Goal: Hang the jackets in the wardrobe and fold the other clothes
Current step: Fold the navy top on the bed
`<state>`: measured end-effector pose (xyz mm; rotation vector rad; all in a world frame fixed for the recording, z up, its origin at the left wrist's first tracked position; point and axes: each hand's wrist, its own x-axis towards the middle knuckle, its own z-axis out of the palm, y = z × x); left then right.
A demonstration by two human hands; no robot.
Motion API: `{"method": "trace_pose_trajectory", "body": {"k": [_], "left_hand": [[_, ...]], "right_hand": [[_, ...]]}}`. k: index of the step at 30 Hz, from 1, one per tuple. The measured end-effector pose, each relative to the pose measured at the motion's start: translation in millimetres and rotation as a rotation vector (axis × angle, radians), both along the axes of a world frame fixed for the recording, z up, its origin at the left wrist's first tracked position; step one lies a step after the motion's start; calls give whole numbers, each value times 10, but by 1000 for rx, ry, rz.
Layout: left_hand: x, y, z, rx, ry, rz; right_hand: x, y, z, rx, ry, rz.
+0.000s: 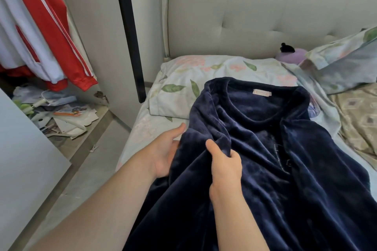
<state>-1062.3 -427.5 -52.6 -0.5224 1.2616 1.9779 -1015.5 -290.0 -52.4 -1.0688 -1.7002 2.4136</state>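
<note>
While plush navy fleece jacket (265, 149) lies rumpled, both hands pinch fold.

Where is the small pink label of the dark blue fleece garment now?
The small pink label sits inside the collar of the dark blue fleece garment, right of centre in the head view, just below the floral pillow and beyond both hands.

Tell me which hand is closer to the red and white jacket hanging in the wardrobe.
Left. The left hand is at the navy garment's wardrobe-side edge; the right hand grips further in, farther from the red and white jacket.
</note>
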Motion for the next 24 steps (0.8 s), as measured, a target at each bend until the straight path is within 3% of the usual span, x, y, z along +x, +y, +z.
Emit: {"method": "trace_pose_trajectory", "body": {"k": [5, 8, 12, 13, 15, 19, 22, 24], "left_hand": [[-49, 50, -47, 138, 79, 102], [-93, 34, -55, 186, 231, 145], [-181, -24, -36, 50, 333, 393], [-217, -76, -33, 22, 350, 471], [-273, -178, -53, -34, 382, 532], [-175, -252, -150, -125, 451, 422], [8, -322, -306, -180, 369, 452], [194, -397, -373, -288, 257, 326]], "right_hand": [[-28, -20, -105, 569, -127, 71], [-14, -7, -132, 496, -103, 84], [-64, -20, -93, 13, -34, -117], [-64, -15, -98, -15, -21, -126], [-47, -53, -99, 90, -37, 20], [21, -210, -154, 397, -115, 467], [13, -229, -238, 647, -137, 528], [3, -207, -298, 659, -117, 496]]}}
